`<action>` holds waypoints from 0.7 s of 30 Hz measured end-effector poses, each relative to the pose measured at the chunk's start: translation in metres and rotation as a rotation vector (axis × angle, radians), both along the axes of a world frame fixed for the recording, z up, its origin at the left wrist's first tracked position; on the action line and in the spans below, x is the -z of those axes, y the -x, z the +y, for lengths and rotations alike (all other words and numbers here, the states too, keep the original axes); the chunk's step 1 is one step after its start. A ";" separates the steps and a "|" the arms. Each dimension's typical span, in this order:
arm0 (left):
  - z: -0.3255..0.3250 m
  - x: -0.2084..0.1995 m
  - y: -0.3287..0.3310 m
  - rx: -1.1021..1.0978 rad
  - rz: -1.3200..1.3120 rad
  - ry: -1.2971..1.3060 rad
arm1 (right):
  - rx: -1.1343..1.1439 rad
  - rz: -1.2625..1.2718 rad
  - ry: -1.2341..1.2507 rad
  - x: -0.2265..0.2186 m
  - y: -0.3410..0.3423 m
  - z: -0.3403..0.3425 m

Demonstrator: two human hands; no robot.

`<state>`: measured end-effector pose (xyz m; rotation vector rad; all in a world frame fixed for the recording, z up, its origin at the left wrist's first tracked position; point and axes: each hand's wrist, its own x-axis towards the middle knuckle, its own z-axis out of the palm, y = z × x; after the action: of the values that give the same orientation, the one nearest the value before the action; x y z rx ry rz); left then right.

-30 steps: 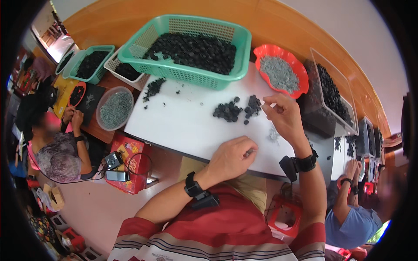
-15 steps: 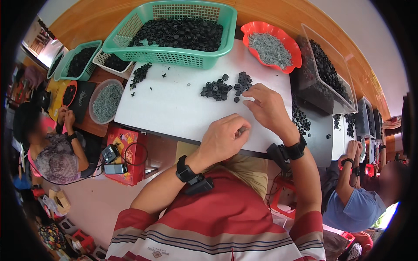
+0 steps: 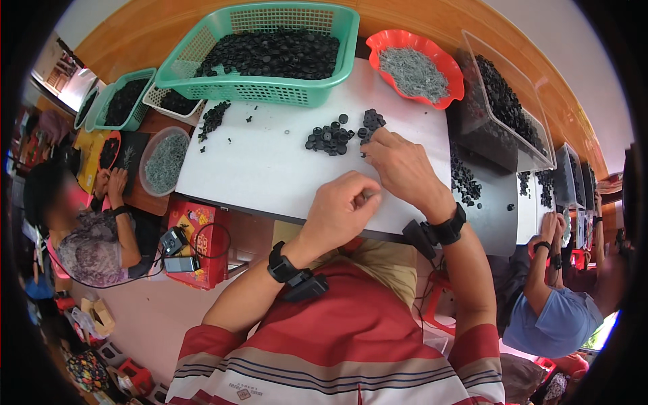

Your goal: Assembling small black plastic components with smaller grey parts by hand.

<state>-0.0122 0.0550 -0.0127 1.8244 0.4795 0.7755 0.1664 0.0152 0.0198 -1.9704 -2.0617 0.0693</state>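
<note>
My left hand (image 3: 343, 208) hangs over the front of the white work surface, its fingers curled in. Whatever lies inside them is too small and shaded to name. My right hand (image 3: 405, 169) reaches to the small pile of black plastic parts (image 3: 372, 119), fingers bent together and touching the pile's near edge. Its fingertips cover part of that pile, and what they pinch, if anything, is hidden. Just left of it is a second pile, of round black caps (image 3: 329, 138), with one cap (image 3: 343, 119) lying apart behind it.
At the back stands a green basket (image 3: 270, 91) of black parts. A red scalloped bowl (image 3: 453, 81) and a clear bowl (image 3: 145, 177) hold thin metal pieces. To the right is a clear bin (image 3: 536, 162) of black parts. Co-workers sit at left (image 3: 101, 246) and right (image 3: 550, 320).
My right hand has moved left and closer to the pile, its fingers drawing in over the near parts. My left hand has shifted slightly left, still curled. The whole view has shifted a little.
</note>
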 end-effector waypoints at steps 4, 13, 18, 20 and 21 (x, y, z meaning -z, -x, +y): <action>0.007 0.011 0.005 -0.047 -0.058 0.358 | 0.050 0.092 -0.200 -0.011 0.004 -0.019; 0.018 0.011 0.007 0.119 -0.269 0.515 | 0.051 0.313 -0.360 0.006 0.036 -0.045; 0.014 0.010 0.008 0.077 -0.178 0.470 | 0.024 0.376 -0.389 0.010 0.016 -0.057; 0.014 0.010 0.009 0.084 -0.174 0.468 | 0.105 0.319 -0.406 0.012 -0.010 -0.062; 0.014 0.011 0.009 0.088 -0.171 0.469 | 0.187 0.327 -0.327 0.007 -0.020 -0.065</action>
<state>-0.0216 0.0686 -0.0241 1.3242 0.4246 0.6839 0.1860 -0.0496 0.0131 -1.8017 -1.5674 0.0123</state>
